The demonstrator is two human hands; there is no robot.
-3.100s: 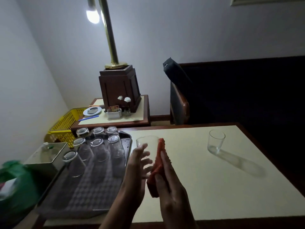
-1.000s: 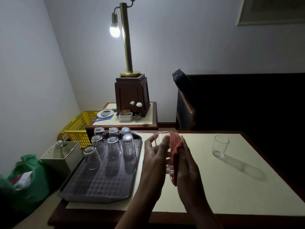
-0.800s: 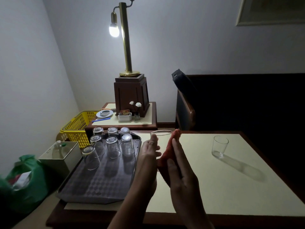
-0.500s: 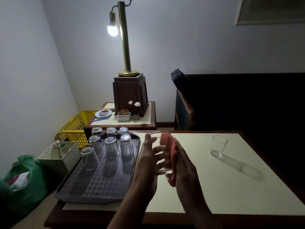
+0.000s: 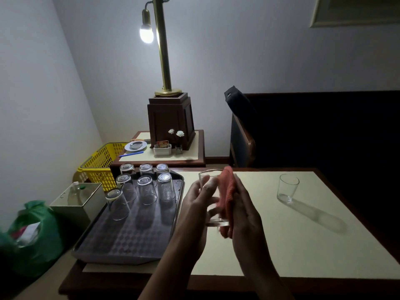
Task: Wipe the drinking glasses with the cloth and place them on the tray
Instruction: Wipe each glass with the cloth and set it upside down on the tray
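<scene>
My left hand [image 5: 194, 204] grips a clear drinking glass [image 5: 208, 178], held upright above the cream table top. My right hand [image 5: 244, 208] presses an orange-red cloth [image 5: 227, 191] against the glass's right side. To the left lies a dark tray [image 5: 129, 241] carrying several glasses [image 5: 147, 189] turned upside down at its far end. One more glass [image 5: 286, 188] stands upright on the table at the right, apart from both hands.
Behind the table a small side table [image 5: 190, 156] bears a wooden lamp base [image 5: 171, 120], a plate and small items. A yellow basket [image 5: 101, 163], a white box [image 5: 75, 195] and a green bag [image 5: 32, 232] sit at the left. A dark chair [image 5: 242, 135] stands behind.
Both hands keep the glass and cloth between them; the cloth has slid up and down along the glass's side. The tray's glasses and the lone glass have not moved.
</scene>
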